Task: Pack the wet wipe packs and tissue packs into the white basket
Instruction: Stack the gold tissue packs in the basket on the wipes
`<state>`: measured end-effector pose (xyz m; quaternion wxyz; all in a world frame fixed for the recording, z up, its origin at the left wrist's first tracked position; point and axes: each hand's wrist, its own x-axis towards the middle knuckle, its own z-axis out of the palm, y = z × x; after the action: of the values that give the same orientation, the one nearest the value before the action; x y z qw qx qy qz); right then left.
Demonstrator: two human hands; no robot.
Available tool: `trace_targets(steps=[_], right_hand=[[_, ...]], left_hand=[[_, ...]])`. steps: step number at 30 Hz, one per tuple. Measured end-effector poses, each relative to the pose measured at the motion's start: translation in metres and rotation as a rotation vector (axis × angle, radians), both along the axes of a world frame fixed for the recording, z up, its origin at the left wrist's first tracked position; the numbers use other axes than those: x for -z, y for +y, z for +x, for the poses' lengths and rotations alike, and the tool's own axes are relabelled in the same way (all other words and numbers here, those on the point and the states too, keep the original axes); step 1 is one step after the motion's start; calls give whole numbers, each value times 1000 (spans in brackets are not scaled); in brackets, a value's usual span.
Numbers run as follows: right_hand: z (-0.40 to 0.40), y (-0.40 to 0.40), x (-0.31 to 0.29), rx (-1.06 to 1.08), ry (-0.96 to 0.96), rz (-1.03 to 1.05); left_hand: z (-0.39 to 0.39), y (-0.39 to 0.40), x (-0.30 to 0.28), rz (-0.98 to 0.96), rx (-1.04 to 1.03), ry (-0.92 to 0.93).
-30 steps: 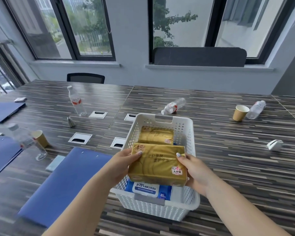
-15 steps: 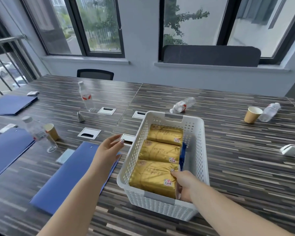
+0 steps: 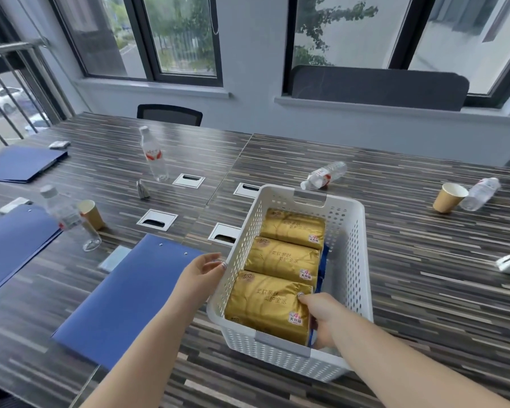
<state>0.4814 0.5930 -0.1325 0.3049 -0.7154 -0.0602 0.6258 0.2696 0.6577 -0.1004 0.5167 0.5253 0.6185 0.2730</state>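
The white basket (image 3: pixel 352 231) is sitting on the striped tabletop (image 3: pixel 424 290), its long axis running away from the person and leaning slightly to the right, with a handle cut-out at the far end and another at the near end. Three gold tissue packs are lying in a row along its left side, each with its long axis crossing the basket from left to right: the near tissue pack (image 3: pixel 267 307), the middle tissue pack (image 3: pixel 281 257) and the far tissue pack (image 3: pixel 293 226), each touching the next. A strip of a blue wet wipe pack (image 3: pixel 322 267) is showing beside and below their right ends; how it is lying cannot be told.

The left hand (image 3: pixel 202 273) is resting against the outside of the basket's left wall, fingers loosely curved and grasping nothing, fingertips at the rim. The right hand (image 3: pixel 321 312) is reaching down inside the basket, its thumb pressing on the top right corner of the near tissue pack and its fingers curling down along that pack's right end, gripping it.

A blue folder (image 3: pixel 124 298) is lying just left of the basket, under the left forearm.
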Motion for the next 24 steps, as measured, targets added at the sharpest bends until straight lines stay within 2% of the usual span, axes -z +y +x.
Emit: trace_targets(steps=[5, 8, 11, 16, 19, 21, 24], right_hand=[[3, 2, 0, -99, -217, 218], [8, -1, -7, -179, -301, 327], [21, -10, -24, -247, -400, 493], [60, -19, -60, -497, -708, 753], [88, -20, -60, -728, -1046, 701], [107, -21, -60, -981, -1294, 582], [115, -23, -60, -1271, -1468, 504]], left_hand=[[11, -5, -2, 271, 123, 344], [18, -14, -12, 421, 175, 433], [34, -33, -25, 550, 355, 494], [87, -70, -35, 562, 656, 576], [127, -84, -29, 528, 734, 576], [157, -93, -25, 478, 796, 601], [183, -101, -14, 408, 830, 673]])
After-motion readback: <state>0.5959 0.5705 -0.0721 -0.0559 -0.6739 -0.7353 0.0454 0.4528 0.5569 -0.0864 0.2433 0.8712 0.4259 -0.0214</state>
